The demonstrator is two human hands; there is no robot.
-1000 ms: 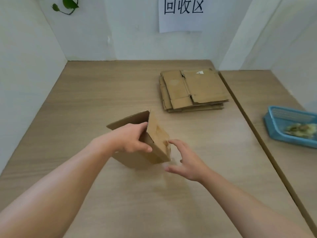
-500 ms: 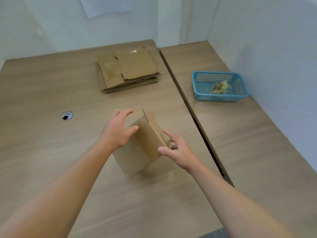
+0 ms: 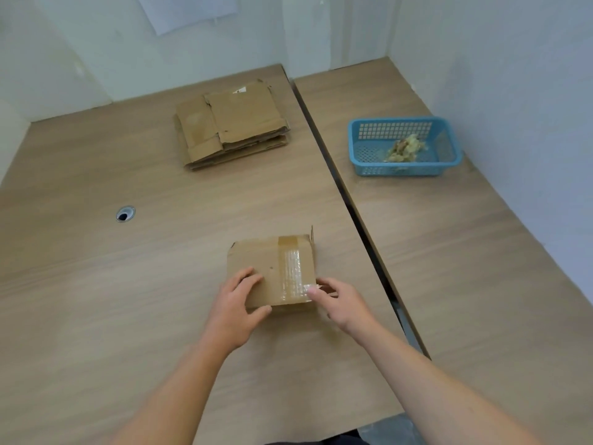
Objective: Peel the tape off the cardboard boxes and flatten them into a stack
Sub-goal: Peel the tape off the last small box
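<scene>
A small brown cardboard box (image 3: 268, 264) rests on the wooden table (image 3: 96, 284) in front of me, its broad face up. A strip of clear tape (image 3: 293, 274) runs down the right part of that face. My left hand (image 3: 239, 301) grips the box's near left corner, thumb under the front edge. My right hand (image 3: 341, 301) is at the near right corner, thumb and fingertips pinched on the tape's lower end. A stack of flattened cardboard boxes (image 3: 232, 123) lies at the far side of the table.
A blue plastic basket (image 3: 406, 146) holding crumpled tape sits on the adjoining table to the right. A dark gap (image 3: 349, 203) separates the two tables. A round cable hole (image 3: 125, 214) lies to the left. White walls close in behind and on the right.
The box was tilted up on edge between my hands; now it lies with its taped face up. My right hand has shifted to the tape's near end. The camera view swung right.
</scene>
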